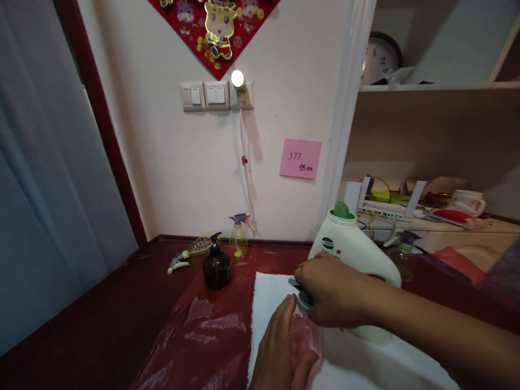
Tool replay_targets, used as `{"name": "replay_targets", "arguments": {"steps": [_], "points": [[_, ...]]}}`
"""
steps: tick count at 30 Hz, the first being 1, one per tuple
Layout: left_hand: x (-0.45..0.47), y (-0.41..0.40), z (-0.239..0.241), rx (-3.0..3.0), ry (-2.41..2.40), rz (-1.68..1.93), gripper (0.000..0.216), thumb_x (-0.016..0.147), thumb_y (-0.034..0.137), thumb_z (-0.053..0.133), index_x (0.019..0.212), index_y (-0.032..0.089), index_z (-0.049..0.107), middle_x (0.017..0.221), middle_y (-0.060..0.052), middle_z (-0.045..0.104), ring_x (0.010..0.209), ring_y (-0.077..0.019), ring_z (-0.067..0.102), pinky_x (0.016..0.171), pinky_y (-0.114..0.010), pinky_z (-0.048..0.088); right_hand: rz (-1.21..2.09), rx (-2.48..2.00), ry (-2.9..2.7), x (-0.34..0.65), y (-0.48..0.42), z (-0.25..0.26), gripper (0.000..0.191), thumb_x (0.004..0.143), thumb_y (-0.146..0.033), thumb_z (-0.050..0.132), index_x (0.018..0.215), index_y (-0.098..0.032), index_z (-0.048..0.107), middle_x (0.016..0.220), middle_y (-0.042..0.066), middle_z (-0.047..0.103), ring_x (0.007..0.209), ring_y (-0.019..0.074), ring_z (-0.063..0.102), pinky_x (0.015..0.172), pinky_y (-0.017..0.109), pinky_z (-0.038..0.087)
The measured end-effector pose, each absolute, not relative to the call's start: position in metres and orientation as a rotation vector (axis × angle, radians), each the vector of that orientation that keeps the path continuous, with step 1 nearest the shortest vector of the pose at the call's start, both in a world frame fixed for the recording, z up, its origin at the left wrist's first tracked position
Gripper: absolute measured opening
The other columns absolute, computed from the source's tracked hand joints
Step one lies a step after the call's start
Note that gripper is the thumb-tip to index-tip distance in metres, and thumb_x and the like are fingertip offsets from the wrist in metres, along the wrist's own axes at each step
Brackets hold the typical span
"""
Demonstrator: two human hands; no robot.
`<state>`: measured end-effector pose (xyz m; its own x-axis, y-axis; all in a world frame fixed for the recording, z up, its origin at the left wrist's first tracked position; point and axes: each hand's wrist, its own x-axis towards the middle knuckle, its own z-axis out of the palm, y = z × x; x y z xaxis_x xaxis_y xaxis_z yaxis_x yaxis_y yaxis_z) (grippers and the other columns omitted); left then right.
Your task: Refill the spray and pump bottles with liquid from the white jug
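1. A dark red table (101,325) carries everything, part of it covered by a crinkled red plastic sheet (203,336).
2. A white cloth (268,298) lies over that sheet, in front of me.
3. A white detergent jug (357,249) with a green cap stands tilted at the cloth's far edge, just behind my right hand.
4. My right hand (333,292) is closed around the grey-and-teal head of a small spray bottle (303,319).
5. My left hand (280,352) wraps the bottle's clear pinkish body from below, fingers curled on it above the cloth.
6. A brown pump bottle (216,265) stands well to the left, two small sprayers behind it.
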<state>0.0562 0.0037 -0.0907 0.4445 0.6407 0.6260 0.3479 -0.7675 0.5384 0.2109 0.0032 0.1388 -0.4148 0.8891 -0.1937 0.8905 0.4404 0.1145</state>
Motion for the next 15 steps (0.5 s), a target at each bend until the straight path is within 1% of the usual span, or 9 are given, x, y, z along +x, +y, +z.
{"name": "replay_targets", "arguments": {"steps": [3, 6, 8, 10, 11, 13, 15], "points": [[0.057, 0.003, -0.089, 2.372, 0.844, 1.221, 0.09, 0.09, 0.019, 0.063, 0.161, 0.027, 0.009, 0.163, -0.021, 0.039, 0.147, -0.0383, 0.042, 0.112, -0.061, 0.048, -0.008, 1.556, 2.462, 0.207, 0.004, 0.138, 0.016, 0.075, -0.026, 0.07, 0.085, -0.014, 0.076, 0.087, 0.015, 0.076, 0.088, 0.0346, 0.072, 0.091, 0.046, 0.044], [0.057, 0.004, -0.091, 2.367, 0.864, 1.2, 0.09, 0.088, 0.017, 0.063, 0.161, 0.024, 0.01, 0.162, -0.023, 0.04, 0.147, -0.0394, 0.042, 0.112, -0.059, 0.048, -0.039, 1.573, 2.463, 0.205, 0.003, 0.138, 0.018, 0.074, -0.028, 0.076, 0.086, -0.015, 0.076, 0.086, 0.015, 0.076, 0.089, 0.0359, 0.072, 0.092, 0.048, 0.044], [0.057, 0.005, -0.093, 2.37, 0.863, 1.201, 0.093, 0.088, 0.017, 0.064, 0.161, 0.025, 0.008, 0.162, -0.023, 0.039, 0.147, -0.0398, 0.042, 0.112, -0.059, 0.048, -0.079, 1.608, 2.48, 0.207, 0.003, 0.14, 0.024, 0.073, -0.032, 0.08, 0.088, -0.015, 0.075, 0.09, 0.014, 0.076, 0.09, 0.0365, 0.071, 0.091, 0.047, 0.044], [0.055, 0.006, -0.095, 2.383, 0.839, 1.209, 0.095, 0.089, 0.019, 0.065, 0.161, 0.028, 0.005, 0.162, -0.022, 0.039, 0.147, -0.0393, 0.043, 0.112, -0.059, 0.048, -0.135, 1.668, 2.525, 0.214, 0.002, 0.144, 0.034, 0.075, -0.045, 0.08, 0.092, -0.017, 0.072, 0.093, 0.012, 0.076, 0.091, 0.0361, 0.07, 0.086, 0.045, 0.046], [0.055, 0.006, -0.095, 2.383, 0.83, 1.212, 0.095, 0.089, 0.02, 0.065, 0.162, 0.029, 0.004, 0.163, -0.021, 0.038, 0.147, -0.039, 0.042, 0.112, -0.059, 0.047, -0.166, 1.709, 2.558, 0.22, 0.002, 0.146, 0.04, 0.079, -0.053, 0.076, 0.096, -0.018, 0.071, 0.096, 0.011, 0.075, 0.092, 0.035, 0.069, 0.084, 0.043, 0.047], [0.054, 0.006, -0.095, 2.365, 0.819, 1.229, 0.096, 0.089, 0.02, 0.065, 0.162, 0.029, 0.003, 0.163, -0.02, 0.037, 0.148, -0.0386, 0.042, 0.113, -0.06, 0.046, -0.229, 1.81, 2.632, 0.233, 0.002, 0.149, 0.046, 0.091, -0.062, 0.059, 0.107, -0.02, 0.069, 0.105, 0.01, 0.073, 0.097, 0.0311, 0.067, 0.081, 0.038, 0.047], [0.054, 0.006, -0.094, 2.324, 0.824, 1.246, 0.096, 0.088, 0.018, 0.066, 0.162, 0.029, 0.006, 0.164, -0.019, 0.037, 0.148, -0.038, 0.041, 0.115, -0.06, 0.044, -0.286, 1.905, 2.709, 0.248, 0.002, 0.147, 0.048, 0.101, -0.06, 0.04, 0.117, -0.022, 0.064, 0.115, 0.008, 0.07, 0.103, 0.0259, 0.065, 0.085, 0.035, 0.047]]}}
